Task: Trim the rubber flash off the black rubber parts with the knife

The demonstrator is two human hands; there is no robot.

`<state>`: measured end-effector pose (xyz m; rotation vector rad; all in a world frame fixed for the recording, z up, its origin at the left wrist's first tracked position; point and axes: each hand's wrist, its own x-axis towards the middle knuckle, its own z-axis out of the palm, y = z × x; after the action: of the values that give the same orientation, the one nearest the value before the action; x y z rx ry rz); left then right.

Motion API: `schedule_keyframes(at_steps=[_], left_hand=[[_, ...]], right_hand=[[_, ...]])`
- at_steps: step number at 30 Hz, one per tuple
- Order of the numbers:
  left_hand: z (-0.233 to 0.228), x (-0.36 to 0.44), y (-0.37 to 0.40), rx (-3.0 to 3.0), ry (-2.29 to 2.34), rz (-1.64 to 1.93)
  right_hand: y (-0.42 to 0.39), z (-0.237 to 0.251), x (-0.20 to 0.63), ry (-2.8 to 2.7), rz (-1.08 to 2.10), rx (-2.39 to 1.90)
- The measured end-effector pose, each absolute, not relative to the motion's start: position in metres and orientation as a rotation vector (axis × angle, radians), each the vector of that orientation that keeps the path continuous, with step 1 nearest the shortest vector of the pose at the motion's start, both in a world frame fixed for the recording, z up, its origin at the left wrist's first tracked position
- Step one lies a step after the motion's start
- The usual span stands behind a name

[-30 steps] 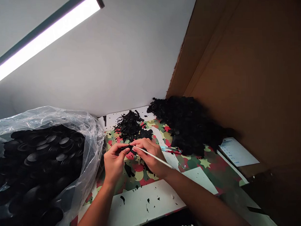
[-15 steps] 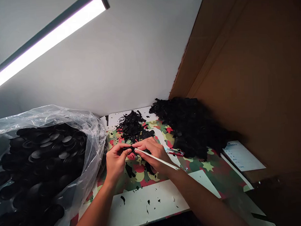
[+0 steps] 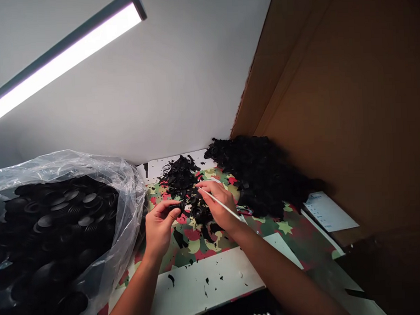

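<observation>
I see left hand [image 3: 159,227] fingers pinching small black rubber part [image 3: 177,207] above the desk [image 3: 200,282], right hand [image 3: 216,204] gripping thin white tool [image 3: 220,204], another black part [image 3: 198,211] under it, bagged black caps [image 3: 60,213] left, scrap pile [image 3: 262,174] behind.

Clear plastic bag of black round rubber caps [image 3: 60,218] at left on the worktop [image 3: 200,282]. Small heap of black rubber trimmings [image 3: 179,174] behind the hands, at centre. Large pile of black rubber parts [image 3: 262,174] right of it, against the brown cardboard wall [image 3: 349,102]. White paper sheet [image 3: 327,211] at far right.
</observation>
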<state>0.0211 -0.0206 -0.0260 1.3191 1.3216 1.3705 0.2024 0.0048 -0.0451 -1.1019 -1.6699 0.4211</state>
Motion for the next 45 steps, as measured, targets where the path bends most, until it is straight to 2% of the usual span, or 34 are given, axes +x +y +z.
schedule_keyframes(at_steps=[4,14,21,30,33,37,40,42,45], left_hand=[[-0.027,0.017,-0.020,1.270,1.228,1.400],[-0.029,0.018,-0.023,1.372,1.249,1.364],[-0.027,0.020,-0.025,1.572,1.303,1.354],[-0.042,0.021,-0.021,1.203,1.082,1.303],[-0.040,0.022,-0.021,1.297,1.128,1.317],[-0.018,0.022,-0.032,1.692,1.283,1.351],[0.007,0.015,-0.043,1.788,1.218,1.258],[0.025,0.003,-0.048,1.876,1.338,1.222],[0.051,-0.029,-0.040,2.030,1.887,1.351]], right_hand=[[0.005,-0.046,0.203,-1.587,0.582,-1.080],[-0.003,-0.042,0.204,-1.532,0.754,-1.192],[-0.012,-0.043,0.193,-1.519,1.179,-1.052],[-0.017,-0.028,0.190,-1.441,1.229,-1.021],[-0.017,-0.031,0.191,-1.485,1.194,-1.038],[-0.010,-0.043,0.198,-1.563,0.901,-1.155],[-0.002,-0.049,0.208,-1.552,0.717,-1.163],[0.002,-0.051,0.214,-1.533,0.742,-1.178],[0.004,-0.049,0.222,-1.437,0.821,-1.206]])
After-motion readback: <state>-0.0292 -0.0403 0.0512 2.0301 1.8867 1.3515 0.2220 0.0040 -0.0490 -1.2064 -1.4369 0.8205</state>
